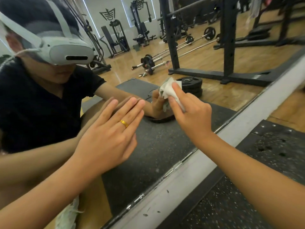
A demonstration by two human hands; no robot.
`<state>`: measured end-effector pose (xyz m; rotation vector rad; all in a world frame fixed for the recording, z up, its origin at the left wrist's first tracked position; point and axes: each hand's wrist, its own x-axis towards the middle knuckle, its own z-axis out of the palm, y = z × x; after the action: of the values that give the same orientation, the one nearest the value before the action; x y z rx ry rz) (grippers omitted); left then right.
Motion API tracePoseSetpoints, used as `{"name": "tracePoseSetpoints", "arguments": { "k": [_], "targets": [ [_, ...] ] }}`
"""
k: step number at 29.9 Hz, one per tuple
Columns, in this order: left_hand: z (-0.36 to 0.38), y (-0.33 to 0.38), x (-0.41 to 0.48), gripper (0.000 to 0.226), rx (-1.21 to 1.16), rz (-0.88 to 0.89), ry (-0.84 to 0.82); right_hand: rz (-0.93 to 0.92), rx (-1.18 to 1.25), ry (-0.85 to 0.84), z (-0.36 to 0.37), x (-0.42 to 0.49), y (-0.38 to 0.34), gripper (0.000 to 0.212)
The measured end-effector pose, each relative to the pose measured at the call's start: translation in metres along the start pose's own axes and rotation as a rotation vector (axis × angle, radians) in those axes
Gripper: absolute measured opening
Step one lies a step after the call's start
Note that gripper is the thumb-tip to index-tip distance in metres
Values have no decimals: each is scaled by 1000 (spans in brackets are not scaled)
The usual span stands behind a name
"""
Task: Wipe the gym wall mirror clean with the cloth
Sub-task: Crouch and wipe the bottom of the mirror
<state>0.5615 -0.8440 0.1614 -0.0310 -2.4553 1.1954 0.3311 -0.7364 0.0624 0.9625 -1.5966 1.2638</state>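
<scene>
Speckled black rubber floor mat (231, 204), lower right; a scuffed grey sill (189, 171) edged the wall mirror (156, 146). Right hand (191, 116): fingers pinched a crumpled white cloth (171, 91) against the glass (bunched, no clear long axis), low near the sill. Left hand (109, 134): fingers straight, flat on the glass, plain gold ring (124, 123).

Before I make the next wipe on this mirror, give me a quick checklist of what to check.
1. Grip: the right hand holds the cloth: ok.
2. The cloth is against the mirror: ok, it meets its reflection.
3. The left hand is off the glass: not ok, its straight fingers touch it.
4. Streaks on the glass: cannot tell.
5. The lower frame is clean: not ok, dark specks.
</scene>
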Motion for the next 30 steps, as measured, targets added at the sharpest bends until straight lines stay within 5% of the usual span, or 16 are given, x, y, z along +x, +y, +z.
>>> {"name": "tracePoseSetpoints", "arguments": {
  "k": [3,9,15,19,21,30],
  "targets": [
    [-1,0,0,59,-11,-5,14,26,-11,5,4,-7,14,44],
    [-8,18,19,56,-142,-33,76,592,48,75,2,-12,31,58],
    [5,29,81,63,-52,37,58,328,-46,16,-3,-14,41,46],
    [19,29,78,65,96,70,15,715,-74,-109,-15,-37,91,53],
    [21,31,79,65,67,57,35,701,-70,-112,-16,-34,95,55],
    [22,34,83,67,114,52,12,392,86,156,3,26,51,48]
  ]
}}
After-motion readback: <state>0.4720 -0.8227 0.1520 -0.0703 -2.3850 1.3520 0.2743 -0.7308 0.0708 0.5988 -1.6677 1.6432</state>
